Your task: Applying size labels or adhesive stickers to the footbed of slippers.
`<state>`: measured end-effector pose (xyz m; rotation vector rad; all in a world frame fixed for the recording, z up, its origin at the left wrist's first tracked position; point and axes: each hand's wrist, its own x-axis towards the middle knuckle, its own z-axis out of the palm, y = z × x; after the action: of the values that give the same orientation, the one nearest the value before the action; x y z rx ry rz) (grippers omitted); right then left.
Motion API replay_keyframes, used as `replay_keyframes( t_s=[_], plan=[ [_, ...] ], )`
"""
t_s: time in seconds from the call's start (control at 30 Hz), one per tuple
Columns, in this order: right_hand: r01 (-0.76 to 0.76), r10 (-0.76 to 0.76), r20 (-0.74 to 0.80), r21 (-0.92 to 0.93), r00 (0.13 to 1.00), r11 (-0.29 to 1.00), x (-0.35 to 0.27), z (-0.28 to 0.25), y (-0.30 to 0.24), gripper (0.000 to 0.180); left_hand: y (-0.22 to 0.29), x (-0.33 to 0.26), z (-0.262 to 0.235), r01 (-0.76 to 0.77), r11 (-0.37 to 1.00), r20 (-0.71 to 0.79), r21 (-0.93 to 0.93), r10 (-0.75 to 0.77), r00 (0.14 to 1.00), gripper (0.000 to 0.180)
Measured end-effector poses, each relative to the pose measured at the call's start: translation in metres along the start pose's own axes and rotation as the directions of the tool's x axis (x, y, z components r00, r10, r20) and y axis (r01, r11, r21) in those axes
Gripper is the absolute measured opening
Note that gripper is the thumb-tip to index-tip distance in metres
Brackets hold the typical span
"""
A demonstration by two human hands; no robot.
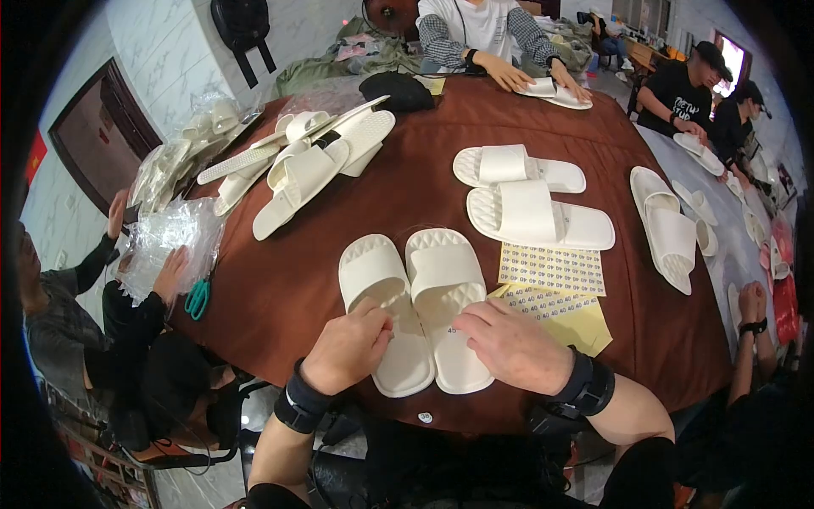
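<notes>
A pair of white slippers (408, 356) lies side by side on the brown cloth in front of me, toes pointing away. My left hand (346, 346) is closed at the outer edge of the left slipper, thumb and curled fingers just behind its strap. My right hand (519, 346) is closed over the outer side of the right slipper (448, 288). Its fingertips touch the insole beside a small printed number sticker (452, 331). Sheets of number stickers (553, 270) lie right of the pair, partly under another pair of slippers (543, 214).
A heap of slippers (309, 165) is at the far left of the brown-covered table (280, 314). Teal scissors (197, 299) lie near clear plastic bags (170, 246), where a person's hands rest. Another slipper (666, 229) lies right. Across, a person handles slippers (555, 92).
</notes>
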<state>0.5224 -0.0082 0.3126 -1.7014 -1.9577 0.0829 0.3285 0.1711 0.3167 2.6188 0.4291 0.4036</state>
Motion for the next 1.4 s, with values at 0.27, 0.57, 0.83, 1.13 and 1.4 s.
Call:
replay_keyframes(
  t_s=[0.27, 0.57, 0.83, 1.13, 1.4],
  plan=[
    [-0.008, 0.008, 0.018, 0.004, 1.000, 1.000, 0.000, 0.000, 0.001, 0.025, 0.001, -0.001, 0.008, 0.010, 0.995, 0.000, 0.104, -0.010, 1.000, 0.007],
    [0.010, -0.010, 0.006, -0.008, 1.000, 1.000, -0.001, 0.000, 0.001, 0.027, 0.001, -0.006, 0.013, 0.006, 0.993, -0.047, 0.121, 0.000, 0.999, 0.008],
    [-0.040, 0.040, 0.013, -0.015, 0.999, 0.999, -0.002, -0.001, -0.003, 0.028, -0.004, -0.010, 0.011, -0.003, 0.999, -0.034, 0.053, 0.004, 0.999, 0.011],
    [0.352, -0.354, 0.024, 0.058, 0.935, 0.934, 0.001, 0.021, -0.028, 0.030, -0.002, -0.010, 0.013, -0.029, 0.993, -0.034, 0.111, 0.033, 0.999, 0.013],
    [0.340, -0.339, 0.069, 0.009, 0.938, 0.941, -0.001, 0.027, -0.032, 0.033, -0.001, -0.012, 0.007, -0.067, 0.994, -0.021, 0.082, 0.069, 0.997, 0.013]
  ],
)
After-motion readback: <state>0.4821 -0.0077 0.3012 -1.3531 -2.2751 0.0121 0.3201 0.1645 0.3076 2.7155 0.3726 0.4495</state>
